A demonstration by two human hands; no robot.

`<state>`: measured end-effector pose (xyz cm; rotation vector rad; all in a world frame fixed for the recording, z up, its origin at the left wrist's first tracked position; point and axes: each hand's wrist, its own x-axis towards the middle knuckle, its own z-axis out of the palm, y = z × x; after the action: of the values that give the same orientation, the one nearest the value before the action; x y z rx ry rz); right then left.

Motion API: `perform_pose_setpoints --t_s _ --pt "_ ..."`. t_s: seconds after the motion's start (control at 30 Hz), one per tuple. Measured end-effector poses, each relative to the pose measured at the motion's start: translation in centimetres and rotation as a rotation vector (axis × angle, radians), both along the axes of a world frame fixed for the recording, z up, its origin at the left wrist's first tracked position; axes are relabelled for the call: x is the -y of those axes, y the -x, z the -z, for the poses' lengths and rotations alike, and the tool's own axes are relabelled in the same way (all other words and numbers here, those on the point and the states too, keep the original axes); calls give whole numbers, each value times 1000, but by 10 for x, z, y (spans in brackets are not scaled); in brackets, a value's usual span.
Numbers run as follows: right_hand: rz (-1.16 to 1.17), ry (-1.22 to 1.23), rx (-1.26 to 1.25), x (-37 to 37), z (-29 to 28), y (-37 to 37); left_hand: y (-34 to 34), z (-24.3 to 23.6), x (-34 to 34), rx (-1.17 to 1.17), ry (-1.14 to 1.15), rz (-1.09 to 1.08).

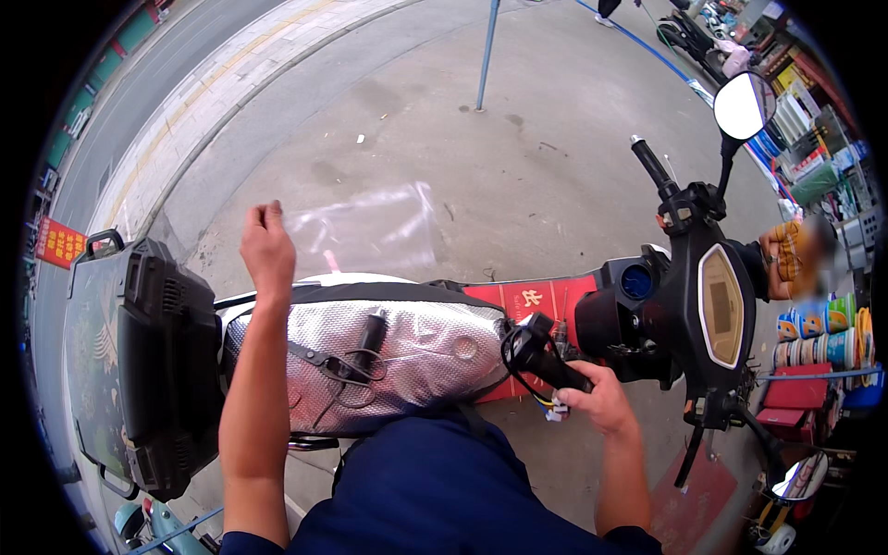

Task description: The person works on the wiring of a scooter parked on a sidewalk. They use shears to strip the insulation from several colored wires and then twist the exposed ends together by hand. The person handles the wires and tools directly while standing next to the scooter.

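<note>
Here, the right hand (603, 400) grips a wired black handle (561, 371) at the silver seat (430, 324)'s front end, while the left hand (268, 254), fingers closed together, is beside a clear bag (370, 227), its hold unclear.

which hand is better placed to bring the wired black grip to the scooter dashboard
Right, likely: the right hand holds the wired black grip and is nearer the dashboard; the left hand is farther off, beside the clear plastic bag.
</note>
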<state>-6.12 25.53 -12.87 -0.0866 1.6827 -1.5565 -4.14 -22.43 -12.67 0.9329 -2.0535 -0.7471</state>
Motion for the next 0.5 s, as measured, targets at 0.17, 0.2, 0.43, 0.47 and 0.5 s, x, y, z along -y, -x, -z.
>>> perform_pose_setpoints --t_s 0.17,0.2,0.43,0.47,0.5 --pt "188 592 370 36 11 -6 21 -2 -7 191 155 126" --pt "193 680 440 42 14 -9 17 -5 -26 179 271 258" --pt "-157 893 544 122 24 -24 -47 -24 -163 -57 -1432 924" --pt "-203 820 518 132 19 -26 -53 -23 -165 -158 -1577 890" --pt "-174 648 321 138 24 -31 -55 -17 -164 -216 -1513 848"
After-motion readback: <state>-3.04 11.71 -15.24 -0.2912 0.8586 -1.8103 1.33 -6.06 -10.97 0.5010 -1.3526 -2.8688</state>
